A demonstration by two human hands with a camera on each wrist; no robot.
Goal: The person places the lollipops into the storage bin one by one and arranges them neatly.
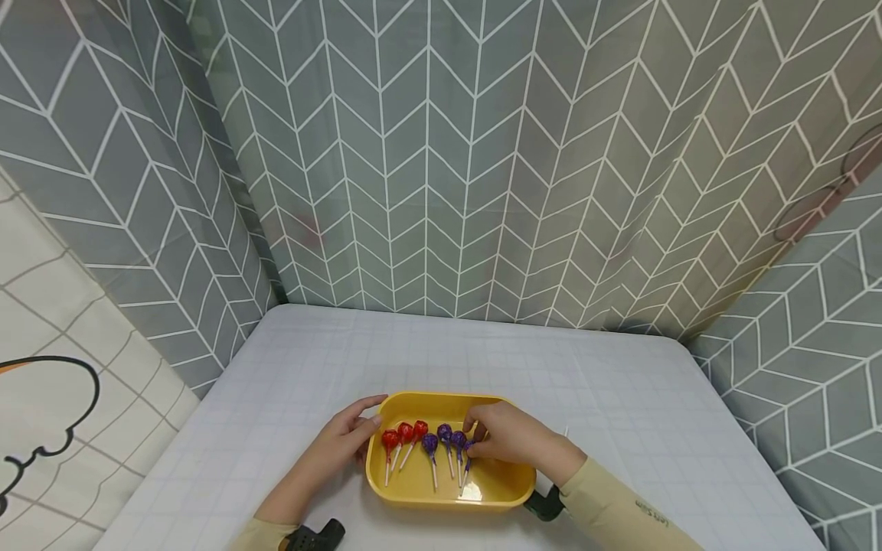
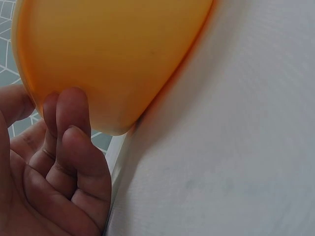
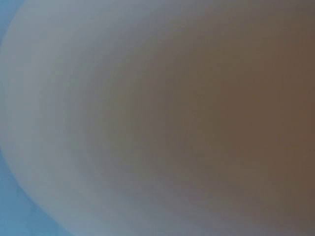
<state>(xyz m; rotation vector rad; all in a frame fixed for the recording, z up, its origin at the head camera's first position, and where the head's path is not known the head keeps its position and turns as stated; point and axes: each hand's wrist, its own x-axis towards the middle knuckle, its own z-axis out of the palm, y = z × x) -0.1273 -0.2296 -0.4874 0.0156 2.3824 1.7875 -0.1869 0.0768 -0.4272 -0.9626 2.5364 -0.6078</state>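
Observation:
A yellow tray (image 1: 413, 497) sits near the front of the table. My left hand (image 1: 347, 432) grips its left end; in the left wrist view, fingers (image 2: 74, 105) lie against the outer wall of the tray (image 2: 118, 54). Three red lollipops (image 1: 405, 433) lie in the tray's left part, sticks towards me. Several purple lollipops (image 1: 430, 443) lie in a row to their right. Over the right part of the tray, my right hand (image 1: 506, 432) pinches the rightmost purple lollipop (image 1: 470, 445) near its head, partly covering it. The right wrist view is too blurred to read.
The tray stands on a table with a pale checked cloth (image 1: 455, 352). Grey patterned curtains (image 1: 427, 153) hang behind and at both sides. A thin white tip (image 1: 566, 431) shows beyond my right wrist. Dark wrist straps (image 1: 313, 537) sit on both forearms.

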